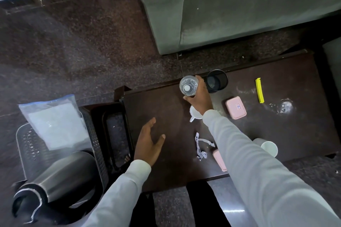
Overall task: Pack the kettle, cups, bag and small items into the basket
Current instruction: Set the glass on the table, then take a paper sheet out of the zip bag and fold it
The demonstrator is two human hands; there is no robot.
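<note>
On the dark table (166, 108) my right hand (200, 96) grips a clear glass cup (188, 85) at the far edge, beside a black cup (216, 80). My left hand (149, 142) hovers open over the table's left part, fingers spread. The basket (27, 143) stands on the floor to the left; a steel kettle (60, 177) and a clear zip bag (55, 121) lie in it. A white funnel (195, 113) sits under my right wrist. Two pink boxes (236, 108) (219, 159), a white cup (267, 147), a yellow clip (259, 90) and a striped tie (200, 145) rest on the table.
A grey-green sofa (239, 11) stands beyond the table. A dark stool or side frame (110, 131) sits between the basket and the table. White smudges (284, 107) mark the table's right side. Dark stone floor surrounds everything.
</note>
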